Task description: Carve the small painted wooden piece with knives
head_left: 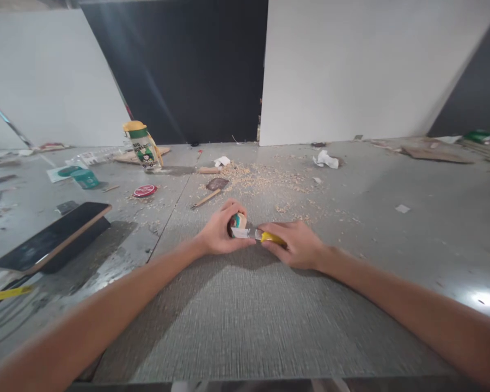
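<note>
My left hand (224,230) is closed around a small pale wooden piece (239,220) with teal and reddish paint on it. Fingers hide much of that piece. In my right hand (300,245) is a yellow-handled knife (273,238), its short flat blade pointing left. The blade lies against or just in front of the wooden piece; I cannot tell whether it cuts in. Both hands are low over the grey board (245,321). Just beyond my left hand lies a slim wooden-handled tool (206,198) with a dark tip.
Wood shavings (265,179) are scattered beyond my hands. A yellow-lidded tumbler (144,147) stands at back left, near a teal container (85,178) and a red round lid (145,190). A propped phone (53,237) is at left. Crumpled tissue (325,159) lies at back right.
</note>
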Demonstrator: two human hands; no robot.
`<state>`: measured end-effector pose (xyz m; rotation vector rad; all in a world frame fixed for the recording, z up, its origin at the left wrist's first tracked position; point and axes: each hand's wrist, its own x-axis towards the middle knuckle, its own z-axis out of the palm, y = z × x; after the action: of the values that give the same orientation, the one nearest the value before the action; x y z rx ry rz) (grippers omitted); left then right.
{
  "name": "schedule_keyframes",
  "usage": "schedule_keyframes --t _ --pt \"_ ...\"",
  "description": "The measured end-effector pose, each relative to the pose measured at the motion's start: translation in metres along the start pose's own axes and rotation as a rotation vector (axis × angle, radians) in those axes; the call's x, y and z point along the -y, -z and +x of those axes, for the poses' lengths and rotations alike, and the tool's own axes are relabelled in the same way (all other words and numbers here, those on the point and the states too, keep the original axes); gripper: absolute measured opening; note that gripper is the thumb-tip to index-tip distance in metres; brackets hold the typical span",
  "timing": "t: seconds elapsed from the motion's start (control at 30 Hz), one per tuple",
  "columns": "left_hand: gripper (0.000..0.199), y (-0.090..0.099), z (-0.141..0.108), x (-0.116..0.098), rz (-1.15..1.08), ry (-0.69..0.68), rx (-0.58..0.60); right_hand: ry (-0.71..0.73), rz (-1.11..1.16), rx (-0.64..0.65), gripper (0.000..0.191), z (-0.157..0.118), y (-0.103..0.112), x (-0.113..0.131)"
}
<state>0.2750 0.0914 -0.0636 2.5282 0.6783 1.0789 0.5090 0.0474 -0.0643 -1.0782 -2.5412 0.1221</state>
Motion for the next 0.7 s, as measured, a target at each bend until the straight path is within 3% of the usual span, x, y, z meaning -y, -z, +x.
schedule_keyframes --t 0.23,0.5,0.7 --pt "0.040 -0.002 0.002 -0.004 0.016 0.010 -0.051 -0.040 0.008 -0.051 0.031 -0.002 -0.003 0.003" --pt "0.027 -0.007 0.004 -0.010 0.088 0.140 -0.134 -0.151 0.000 -0.134 0.037 -0.003 -0.006 -0.003" --pt "0.048 0.003 0.008 -0.012 0.077 0.049 0.004 -0.024 0.051 -0.038 0.035 -0.007 0.000 -0.001"
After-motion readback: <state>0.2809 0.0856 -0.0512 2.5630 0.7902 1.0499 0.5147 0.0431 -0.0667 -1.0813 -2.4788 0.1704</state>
